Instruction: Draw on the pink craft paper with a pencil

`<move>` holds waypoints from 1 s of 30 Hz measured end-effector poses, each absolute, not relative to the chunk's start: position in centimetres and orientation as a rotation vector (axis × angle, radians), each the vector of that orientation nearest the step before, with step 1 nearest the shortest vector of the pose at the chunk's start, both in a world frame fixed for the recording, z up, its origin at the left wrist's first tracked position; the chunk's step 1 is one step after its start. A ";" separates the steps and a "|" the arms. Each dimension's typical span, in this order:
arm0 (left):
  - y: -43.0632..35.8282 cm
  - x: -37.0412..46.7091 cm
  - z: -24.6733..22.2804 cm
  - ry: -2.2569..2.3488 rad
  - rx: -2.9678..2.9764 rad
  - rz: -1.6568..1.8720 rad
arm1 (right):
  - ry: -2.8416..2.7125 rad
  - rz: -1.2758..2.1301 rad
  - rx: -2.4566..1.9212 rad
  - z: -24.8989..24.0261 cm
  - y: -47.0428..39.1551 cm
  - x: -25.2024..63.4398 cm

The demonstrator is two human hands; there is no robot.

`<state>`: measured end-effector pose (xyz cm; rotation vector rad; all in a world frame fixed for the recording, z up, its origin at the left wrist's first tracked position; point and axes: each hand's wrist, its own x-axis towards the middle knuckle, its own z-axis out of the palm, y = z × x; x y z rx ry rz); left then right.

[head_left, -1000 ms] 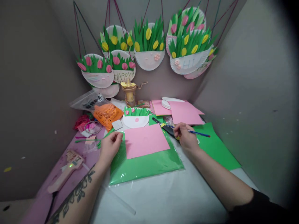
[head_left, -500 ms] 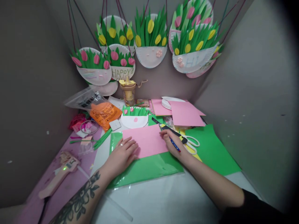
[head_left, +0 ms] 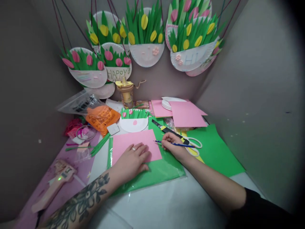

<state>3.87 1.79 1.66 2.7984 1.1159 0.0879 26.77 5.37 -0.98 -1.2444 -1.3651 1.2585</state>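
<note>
A pink paper sheet (head_left: 128, 141) lies on a green sheet in a clear sleeve (head_left: 152, 173). My left hand (head_left: 133, 159) rests flat on the lower part of the pink sheet, fingers somewhat spread. Just right of that sheet, my right hand (head_left: 175, 147) holds a dark blue pencil (head_left: 179, 144) between closed fingers, its tip near the sheet's right edge. White-handled scissors (head_left: 195, 143) and a black and yellow cutter (head_left: 170, 131) lie beyond my right hand. Behind the pink sheet is a small white plate piece (head_left: 133, 124) with green paper grass.
A glue gun (head_left: 53, 187) with a lit green light lies at the left, near an orange bag (head_left: 102, 117). Green paper (head_left: 214, 152) and more pink sheets (head_left: 187, 114) are at the right. Decorated plates (head_left: 146, 54) hang above a brown cup (head_left: 126, 95).
The pink sheet has shifted left on the green sleeve. My left hand has slid right relative to it. The pencil in my right hand has turned to point left, nearly level.
</note>
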 end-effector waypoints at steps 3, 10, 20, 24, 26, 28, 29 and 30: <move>2.4 4.5 1.3 1.128 2.809 0.074 | -1.397 1.115 -1.291 -0.9 5.6 26.6; 2.1 4.2 0.3 1.156 2.790 0.077 | -1.460 1.124 -1.404 -1.4 5.1 26.8; 1.0 5.2 1.0 1.287 2.728 0.012 | -1.591 1.003 -1.417 -1.2 4.9 26.4; 0.3 5.8 1.1 1.386 2.697 -0.042 | -1.561 1.004 -1.361 -1.2 5.3 25.9; 0.0 6.1 1.0 1.428 2.681 -0.062 | -1.568 1.010 -1.343 -1.3 5.4 25.6; -0.2 6.3 0.9 1.456 2.672 -0.072 | -1.576 1.004 -1.360 -1.3 5.3 25.5; -0.3 6.3 0.9 1.464 2.670 -0.072 | -1.576 0.996 -1.371 -1.3 5.3 25.5; -0.3 6.4 0.9 1.467 2.670 -0.071 | -1.575 0.988 -1.375 -1.4 5.2 25.6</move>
